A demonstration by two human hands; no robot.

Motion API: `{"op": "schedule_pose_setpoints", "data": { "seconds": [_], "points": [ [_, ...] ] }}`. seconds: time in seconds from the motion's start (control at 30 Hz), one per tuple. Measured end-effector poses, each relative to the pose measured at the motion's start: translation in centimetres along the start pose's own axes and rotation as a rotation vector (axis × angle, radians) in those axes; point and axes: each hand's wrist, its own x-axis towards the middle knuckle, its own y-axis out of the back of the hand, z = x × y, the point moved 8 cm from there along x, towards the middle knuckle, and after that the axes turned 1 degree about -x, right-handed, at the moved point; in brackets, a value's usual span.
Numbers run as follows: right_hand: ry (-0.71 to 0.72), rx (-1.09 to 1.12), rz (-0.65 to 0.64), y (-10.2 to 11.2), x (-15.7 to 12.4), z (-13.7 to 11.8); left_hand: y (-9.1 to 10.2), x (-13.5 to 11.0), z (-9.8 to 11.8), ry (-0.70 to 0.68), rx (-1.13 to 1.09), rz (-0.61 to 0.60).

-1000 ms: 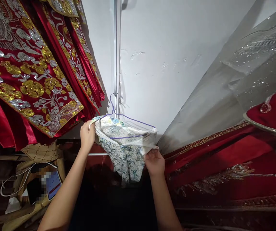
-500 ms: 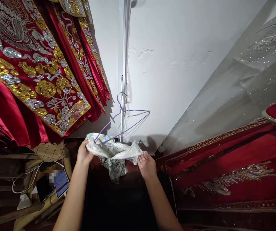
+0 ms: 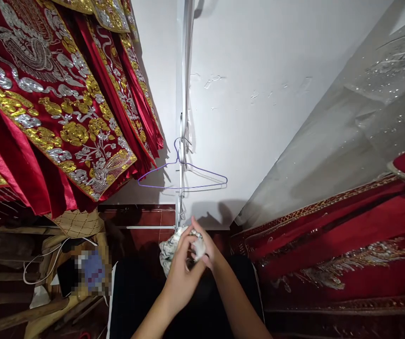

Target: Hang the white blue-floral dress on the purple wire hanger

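Note:
A white cloth with a blue-green print (image 3: 170,246) is bunched up low in the middle of the view. My left hand (image 3: 180,274) and my right hand (image 3: 206,248) meet on it, fingers closed round the fabric. Above them a thin purple wire hanger (image 3: 183,175) hangs bare on a white vertical pipe (image 3: 183,108) against the white wall. Most of the cloth is hidden behind my hands.
Red robes with gold and silver embroidery (image 3: 57,108) hang at the left. More red embroidered cloth under clear plastic (image 3: 333,235) lies at the right. A phone with a white cable (image 3: 89,270) rests on wooden clutter at the lower left. A dark surface lies below my arms.
The printed cloth has come off the hanger and moved down. My hands have come together and bunched it. The hanger has swung back level and hangs bare.

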Motion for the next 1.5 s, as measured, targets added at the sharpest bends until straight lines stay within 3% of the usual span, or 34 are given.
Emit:
{"op": "schedule_pose_setpoints", "data": {
  "seconds": [0.07,0.2,0.23,0.3,0.4,0.47,0.57,0.67,0.8,0.9,1.03,1.13,1.23,1.33,1.5],
  "points": [
    [0.008,0.081,-0.031,0.0,-0.8,-2.1,-0.3,-0.1,2.6,-0.113,0.126,-0.071],
    [0.073,0.051,-0.140,-0.7,-2.3,-6.1,4.0,1.9,5.3,-0.302,0.170,0.139],
    [0.059,-0.012,-0.221,-1.6,-2.8,-6.5,4.4,2.6,5.1,-0.316,0.145,0.110],
    [0.075,-0.199,-0.413,-3.7,-4.1,-7.4,4.1,3.7,3.8,-0.278,0.098,-0.070],
    [0.296,-0.568,-0.563,-5.4,-6.1,-9.9,4.2,3.8,0.4,-0.100,0.173,-0.268],
    [0.445,-0.758,-0.523,-5.2,-6.7,-12.0,5.3,3.1,-1.3,-0.003,0.304,-0.316],
    [0.600,-0.856,-0.336,-3.7,-5.2,-14.7,6.6,1.6,-1.5,0.022,0.527,-0.436],
    [0.709,-0.749,-0.082,-2.0,-0.6,-15.9,7.2,0.6,-0.5,0.024,0.671,-0.523],
    [0.628,-0.758,0.087,-1.2,7.9,-13.7,7.0,0.4,-0.9,0.114,0.640,-0.631],
    [0.572,-0.842,0.165,0.4,11.1,-12.0,9.0,1.0,-3.3,0.208,0.716,-0.577],
    [0.542,-0.902,0.194,3.5,10.1,-10.4,14.5,2.5,-5.7,0.206,0.913,-0.320],
    [0.530,-0.944,0.228,5.3,8.3,-10.2,18.4,4.5,-5.9,0.172,1.096,-0.175],
    [0.535,-0.958,0.242,5.9,7.5,-10.8,20.8,7.4,-4.6,0.121,1.122,-0.095],
    [0.539,-0.945,0.251,6.1,7.2,-11.5,21.2,10.5,-1.6,-0.007,1.103,-0.060],
    [0.518,-0.923,0.138,5.2,6.2,-11.2,17.0,12.9,4.0,-0.316,0.768,-0.098]
  ]
}}
